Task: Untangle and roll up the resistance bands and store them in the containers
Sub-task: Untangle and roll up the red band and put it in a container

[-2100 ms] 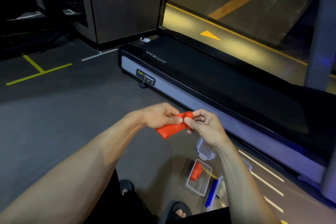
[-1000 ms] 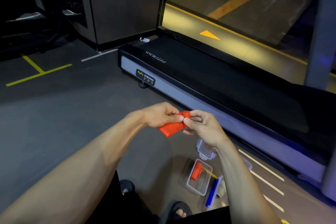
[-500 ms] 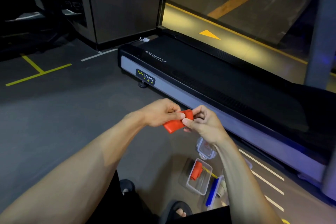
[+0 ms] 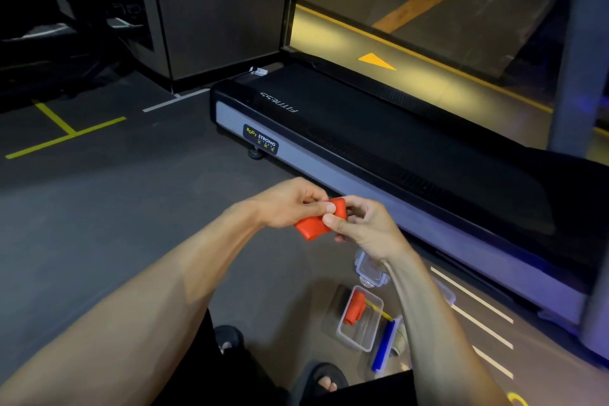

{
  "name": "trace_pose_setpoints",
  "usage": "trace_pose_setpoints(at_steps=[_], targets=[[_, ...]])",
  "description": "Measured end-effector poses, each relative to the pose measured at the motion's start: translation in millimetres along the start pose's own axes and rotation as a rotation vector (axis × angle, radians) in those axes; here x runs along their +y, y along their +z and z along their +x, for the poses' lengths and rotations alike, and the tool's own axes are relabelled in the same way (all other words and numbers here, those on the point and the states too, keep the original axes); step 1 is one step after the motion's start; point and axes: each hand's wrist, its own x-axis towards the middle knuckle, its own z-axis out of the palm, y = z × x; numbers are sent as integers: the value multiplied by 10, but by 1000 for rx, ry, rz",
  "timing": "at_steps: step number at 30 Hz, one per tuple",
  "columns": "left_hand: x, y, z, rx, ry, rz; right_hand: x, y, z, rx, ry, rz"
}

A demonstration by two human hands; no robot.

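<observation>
From the head view I log, far left, yellow floor tape [image 4: 62, 130] on the dark gym floor [image 4: 108, 194], then a short white tape mark [image 4: 174, 101] by the base of a dark pillar [image 4: 217, 10]. My left hand [image 4: 288, 204] comes next, held in the air above the floor: its fingers [image 4: 328, 207] are curled and pinch the upper left of a red resistance band [image 4: 318, 224], thumb pressed on the top of the roll. The band is a short, thick, partly rolled bundle, carried between both hands and touching neither the floor nor any box. My right hand [image 4: 362, 224] pinches its right end, thumb on the near face and the other digits curled behind it. Below the hands, on the floor, I note a sandalled foot [image 4: 324, 381], then an open clear plastic container [image 4: 361, 323] holding a second rolled red band [image 4: 356, 308] in its far end with a thin yellow strip [image 4: 379, 310] just beside it. A clear container lid [image 4: 370, 269] lies just beyond, partly hidden by my right forearm. A blue band [image 4: 384, 344] lies along the right side of the open container. Rightmost entry: a black treadmill [image 4: 412, 148] labelled BODY STRONG, well apart from the containers, with white floor stripes [image 4: 478, 313] in front of it.
</observation>
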Motion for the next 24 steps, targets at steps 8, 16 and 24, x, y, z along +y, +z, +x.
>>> trace_pose_setpoints(at_steps=[8,16,24], targets=[[-88,0,7,11,-102,11,96,-32,15,-33,3,-37],[-89,11,35,-16,-76,-5,79,-29,46,111,0,-8],[-89,-6,33,-19,-9,-31,68,-36,74,123,-33,-70]])
